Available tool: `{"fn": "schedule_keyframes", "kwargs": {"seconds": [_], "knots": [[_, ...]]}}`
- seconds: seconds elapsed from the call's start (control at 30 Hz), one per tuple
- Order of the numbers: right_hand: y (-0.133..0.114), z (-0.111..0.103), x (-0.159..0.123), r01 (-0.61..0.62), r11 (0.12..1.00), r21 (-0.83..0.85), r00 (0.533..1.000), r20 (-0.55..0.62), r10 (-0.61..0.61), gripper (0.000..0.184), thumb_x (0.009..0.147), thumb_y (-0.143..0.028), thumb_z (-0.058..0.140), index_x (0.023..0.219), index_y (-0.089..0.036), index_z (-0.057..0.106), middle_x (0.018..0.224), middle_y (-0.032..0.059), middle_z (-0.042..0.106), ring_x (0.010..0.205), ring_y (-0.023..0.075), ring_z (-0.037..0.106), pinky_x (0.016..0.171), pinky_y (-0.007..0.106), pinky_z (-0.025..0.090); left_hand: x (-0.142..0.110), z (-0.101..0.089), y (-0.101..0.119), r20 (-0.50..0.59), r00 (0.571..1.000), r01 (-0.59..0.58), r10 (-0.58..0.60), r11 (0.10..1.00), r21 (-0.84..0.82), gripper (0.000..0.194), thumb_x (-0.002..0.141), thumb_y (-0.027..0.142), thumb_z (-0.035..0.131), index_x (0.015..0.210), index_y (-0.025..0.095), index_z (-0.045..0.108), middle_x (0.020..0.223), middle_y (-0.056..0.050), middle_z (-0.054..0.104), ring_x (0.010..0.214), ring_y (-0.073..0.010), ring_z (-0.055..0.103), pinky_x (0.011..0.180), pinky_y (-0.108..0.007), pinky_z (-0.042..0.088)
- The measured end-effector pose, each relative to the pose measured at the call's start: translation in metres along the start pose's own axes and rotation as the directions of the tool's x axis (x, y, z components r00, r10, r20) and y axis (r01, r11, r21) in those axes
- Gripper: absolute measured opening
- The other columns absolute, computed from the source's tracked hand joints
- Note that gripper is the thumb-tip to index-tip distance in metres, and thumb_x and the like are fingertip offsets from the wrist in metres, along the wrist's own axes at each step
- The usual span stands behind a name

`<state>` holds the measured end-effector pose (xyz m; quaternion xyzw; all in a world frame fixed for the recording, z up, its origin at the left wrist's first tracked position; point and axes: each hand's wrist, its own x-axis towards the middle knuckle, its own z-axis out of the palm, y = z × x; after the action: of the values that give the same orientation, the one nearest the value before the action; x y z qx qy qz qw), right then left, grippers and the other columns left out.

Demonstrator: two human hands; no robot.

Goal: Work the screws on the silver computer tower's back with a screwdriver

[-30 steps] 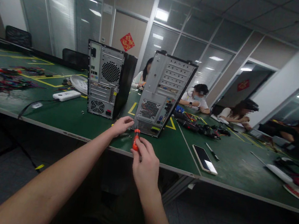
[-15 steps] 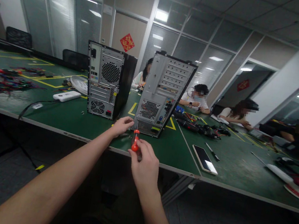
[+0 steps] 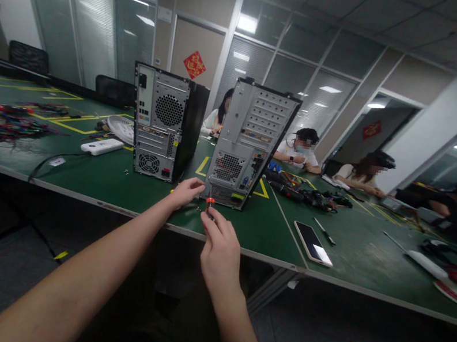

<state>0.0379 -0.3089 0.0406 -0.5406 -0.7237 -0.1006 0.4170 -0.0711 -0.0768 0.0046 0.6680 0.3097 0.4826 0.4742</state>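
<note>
My right hand (image 3: 221,246) is closed round a screwdriver (image 3: 210,201) with a red and dark handle. Its thin shaft points up at the bottom left of the right computer tower (image 3: 245,142), whose grey back panel faces me. Whether the tip sits in a screw is too small to tell. At that tower's lower left edge, my left hand (image 3: 188,193) grips with fingertips and thumb close together, partly hidden. A few small screws (image 3: 199,209) lie on the table just below. Left of them stands a second computer tower (image 3: 156,141), also back towards me.
The green table (image 3: 262,232) has its front edge close to me. A phone (image 3: 313,243) and a pen (image 3: 324,232) lie to the right. Black cables (image 3: 307,197) lie behind them. A white power strip (image 3: 102,146) and coloured wires (image 3: 3,127) are on the left. Several people sit opposite.
My right fingers have shifted on the screwdriver and now cover most of the handle's lower part, which showed before. The left hand and both towers have stayed in place.
</note>
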Motion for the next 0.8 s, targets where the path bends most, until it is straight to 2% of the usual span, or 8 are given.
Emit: {"fn": "schedule_keyframes", "kwargs": {"seconds": [0.1,0.2,0.3,0.43,0.53,0.7,0.8], "knots": [[-0.001,-0.0003,0.0001,-0.014,1.0,0.021,1.0,-0.018,0.014,0.046,0.097,-0.002,0.045,0.132,-0.021,0.069,0.14,0.0104,0.065,0.122,0.0253,0.063,0.105,0.042,0.053,-0.0001,-0.0001,-0.0008,-0.007,1.0,-0.005,0.005,1.0,0.018,0.035,0.076,0.049,0.075,0.091,0.017,0.069,0.086,-0.004,0.07,0.085,-0.0205,0.063,0.078,-0.032,0.049],[-0.0017,0.0,0.0005,-0.065,0.994,0.084,0.995,-0.064,0.071,0.036,0.097,-0.009,0.055,0.129,-0.02,0.068,0.134,0.0119,0.067,0.122,0.0246,0.065,0.106,0.039,0.054,-0.0002,-0.0003,-0.0017,-0.008,1.0,-0.015,0.016,0.999,0.034,0.034,0.077,0.048,0.073,0.091,0.017,0.069,0.085,-0.004,0.069,0.084,-0.0196,0.062,0.076,-0.031,0.049],[-0.001,0.0012,0.0007,-0.122,0.986,0.117,0.988,-0.083,0.132,0.027,0.094,-0.017,0.067,0.121,-0.02,0.069,0.124,0.0111,0.069,0.111,0.0245,0.069,0.096,0.036,0.058,-0.0004,-0.0004,-0.0019,-0.001,1.0,-0.031,0.031,0.999,0.033,0.034,0.078,0.049,0.073,0.091,0.017,0.07,0.085,-0.004,0.069,0.083,-0.0192,0.061,0.076,-0.03,0.049],[0.0004,0.0025,0.0008,-0.142,0.979,0.149,0.983,-0.092,0.157,0.02,0.094,-0.021,0.07,0.114,-0.02,0.068,0.118,0.0101,0.07,0.107,0.0238,0.069,0.09,0.034,0.059,-0.0011,-0.0004,-0.0011,-0.004,0.999,-0.037,0.037,0.999,0.031,0.034,0.078,0.049,0.074,0.091,0.017,0.07,0.084,-0.004,0.07,0.082,-0.0195,0.062,0.078,-0.032,0.05],[0.0002,0.0019,0.0009,-0.117,0.984,0.137,0.988,-0.084,0.129,0.023,0.097,-0.019,0.065,0.12,-0.02,0.068,0.122,0.0112,0.069,0.109,0.0237,0.069,0.093,0.034,0.058,-0.0008,-0.0005,-0.0015,0.002,0.999,-0.032,0.032,0.999,0.03,0.034,0.078,0.049,0.073,0.092,0.017,0.07,0.085,-0.004,0.07,0.082,-0.0195,0.061,0.078,-0.032,0.049],[0.0005,-0.001,0.0006,-0.026,0.999,0.033,0.999,-0.047,0.028,0.041,0.098,-0.005,0.047,0.131,-0.018,0.068,0.139,0.0116,0.065,0.122,0.0245,0.064,0.106,0.039,0.053,0.0019,-0.0002,-0.0044,-0.006,1.0,-0.029,0.03,0.999,0.022,0.034,0.077,0.048,0.074,0.091,0.018,0.07,0.083,-0.004,0.07,0.081,-0.0193,0.061,0.077,-0.031,0.049],[0.0013,-0.002,0.0004,0.01,0.999,-0.037,1.0,-0.006,-0.01,0.047,0.096,0.0,0.043,0.132,-0.018,0.069,0.142,0.0102,0.065,0.119,0.0261,0.063,0.104,0.043,0.054,0.0028,0.0003,-0.0053,-0.007,0.999,-0.044,0.044,0.999,0.016,0.032,0.078,0.046,0.074,0.091,0.017,0.07,0.084,-0.004,0.07,0.081,-0.0192,0.062,0.076,-0.031,0.05]]}}
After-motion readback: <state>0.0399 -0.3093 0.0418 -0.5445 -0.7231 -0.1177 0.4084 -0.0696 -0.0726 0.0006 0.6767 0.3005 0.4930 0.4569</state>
